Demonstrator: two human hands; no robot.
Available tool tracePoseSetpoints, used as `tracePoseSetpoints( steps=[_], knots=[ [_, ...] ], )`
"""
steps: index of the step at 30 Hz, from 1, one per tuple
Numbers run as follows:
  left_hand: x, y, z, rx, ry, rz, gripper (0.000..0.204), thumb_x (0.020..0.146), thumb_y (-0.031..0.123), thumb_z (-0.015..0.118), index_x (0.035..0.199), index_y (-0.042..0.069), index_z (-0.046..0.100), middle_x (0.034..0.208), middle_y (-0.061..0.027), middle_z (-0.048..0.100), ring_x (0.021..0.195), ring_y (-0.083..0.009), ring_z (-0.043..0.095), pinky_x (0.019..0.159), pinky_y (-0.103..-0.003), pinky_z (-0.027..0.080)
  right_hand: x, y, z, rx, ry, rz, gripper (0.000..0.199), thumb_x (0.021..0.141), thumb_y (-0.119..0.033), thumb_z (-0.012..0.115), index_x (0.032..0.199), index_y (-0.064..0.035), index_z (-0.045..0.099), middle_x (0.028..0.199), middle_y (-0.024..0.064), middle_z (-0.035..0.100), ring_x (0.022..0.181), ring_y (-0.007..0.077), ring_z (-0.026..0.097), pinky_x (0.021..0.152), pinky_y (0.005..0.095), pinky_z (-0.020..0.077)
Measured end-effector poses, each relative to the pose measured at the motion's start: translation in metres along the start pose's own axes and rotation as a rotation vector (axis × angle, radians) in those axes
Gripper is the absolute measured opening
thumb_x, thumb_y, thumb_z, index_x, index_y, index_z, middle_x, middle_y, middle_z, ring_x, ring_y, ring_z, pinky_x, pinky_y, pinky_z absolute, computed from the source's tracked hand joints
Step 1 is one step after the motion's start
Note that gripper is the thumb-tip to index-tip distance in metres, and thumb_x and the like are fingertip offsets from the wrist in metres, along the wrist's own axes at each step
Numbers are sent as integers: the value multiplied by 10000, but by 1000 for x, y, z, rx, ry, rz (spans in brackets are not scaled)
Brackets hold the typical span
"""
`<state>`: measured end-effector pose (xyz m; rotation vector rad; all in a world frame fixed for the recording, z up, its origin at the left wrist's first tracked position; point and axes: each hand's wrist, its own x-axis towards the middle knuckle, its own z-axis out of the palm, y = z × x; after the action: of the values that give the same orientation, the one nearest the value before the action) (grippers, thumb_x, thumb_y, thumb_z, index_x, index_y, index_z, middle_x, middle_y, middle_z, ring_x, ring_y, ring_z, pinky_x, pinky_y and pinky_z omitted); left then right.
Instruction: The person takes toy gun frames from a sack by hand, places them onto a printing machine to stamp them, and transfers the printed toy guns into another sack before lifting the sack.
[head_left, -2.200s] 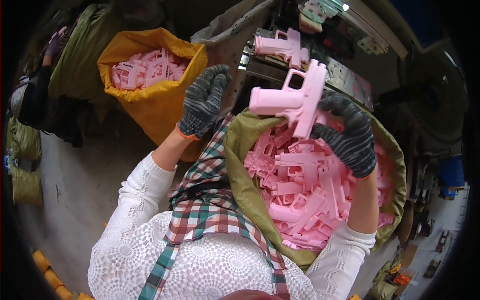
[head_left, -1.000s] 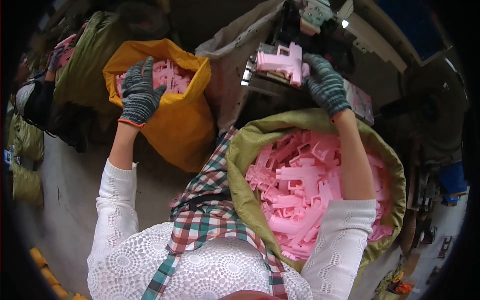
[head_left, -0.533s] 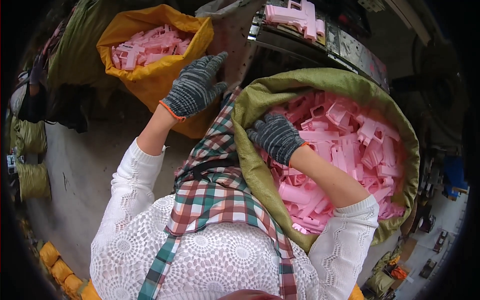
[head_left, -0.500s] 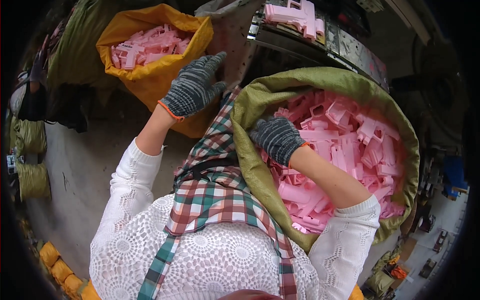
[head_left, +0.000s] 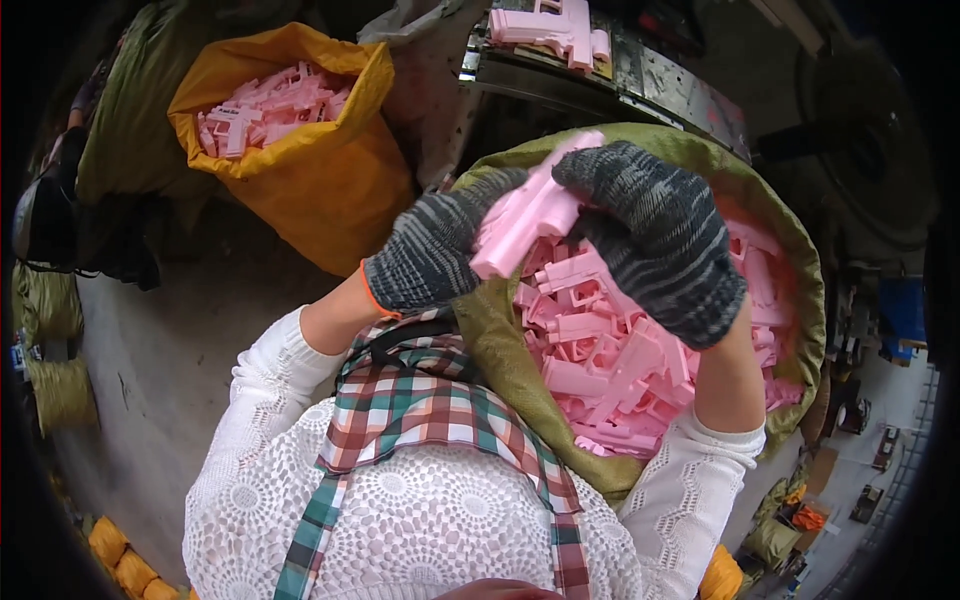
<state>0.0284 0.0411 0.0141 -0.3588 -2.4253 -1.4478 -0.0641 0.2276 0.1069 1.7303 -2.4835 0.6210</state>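
hands [head_left: 560,250] – dark grey knit gloves, orange cuff trim | sleeves – white lace | apron straps – red-green-white plaid

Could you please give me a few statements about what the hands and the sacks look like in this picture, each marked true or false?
1. Both gloved hands hold one pink plastic part between them. True.
2. The left hand is bare. False: it wears a dark knitted glove, like the right hand.
3. The olive-green sack under the hands is filled with pink parts. True.
4. The yellow sack holds blue parts. False: its parts are pink too.
5. Another pink part lies on the metal machine surface beyond the green sack. True.
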Motion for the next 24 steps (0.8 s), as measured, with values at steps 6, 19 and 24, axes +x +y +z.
tracePoseSetpoints(
  steps=[6,19,24],
  knots=[
    [11,10,-9,571,74,-107,723,589,184,728,1256,72,474,930,-133,602,836,-283,582,799,-385,441,5,-14,-6,10,-42,27,483,629,-71,751,1072,-6,569,1055,154,586,989,286,579,841,345,469],
    [104,-88,-29,742,558,327,625,735,295,665,1263,45,441,1254,-197,468,1130,-368,459,964,-442,359,-4,51,-52,116,-152,156,537,591,-200,813,1062,-41,609,983,131,633,879,228,619,809,322,488],
    [171,-82,-40,811,183,-63,685,742,436,624,1276,51,436,1213,-202,501,1135,-354,468,960,-426,371,-1,55,-50,261,17,232,533,612,-58,772,1107,-38,578,1040,116,615,943,199,591,832,313,476]
  ],
)
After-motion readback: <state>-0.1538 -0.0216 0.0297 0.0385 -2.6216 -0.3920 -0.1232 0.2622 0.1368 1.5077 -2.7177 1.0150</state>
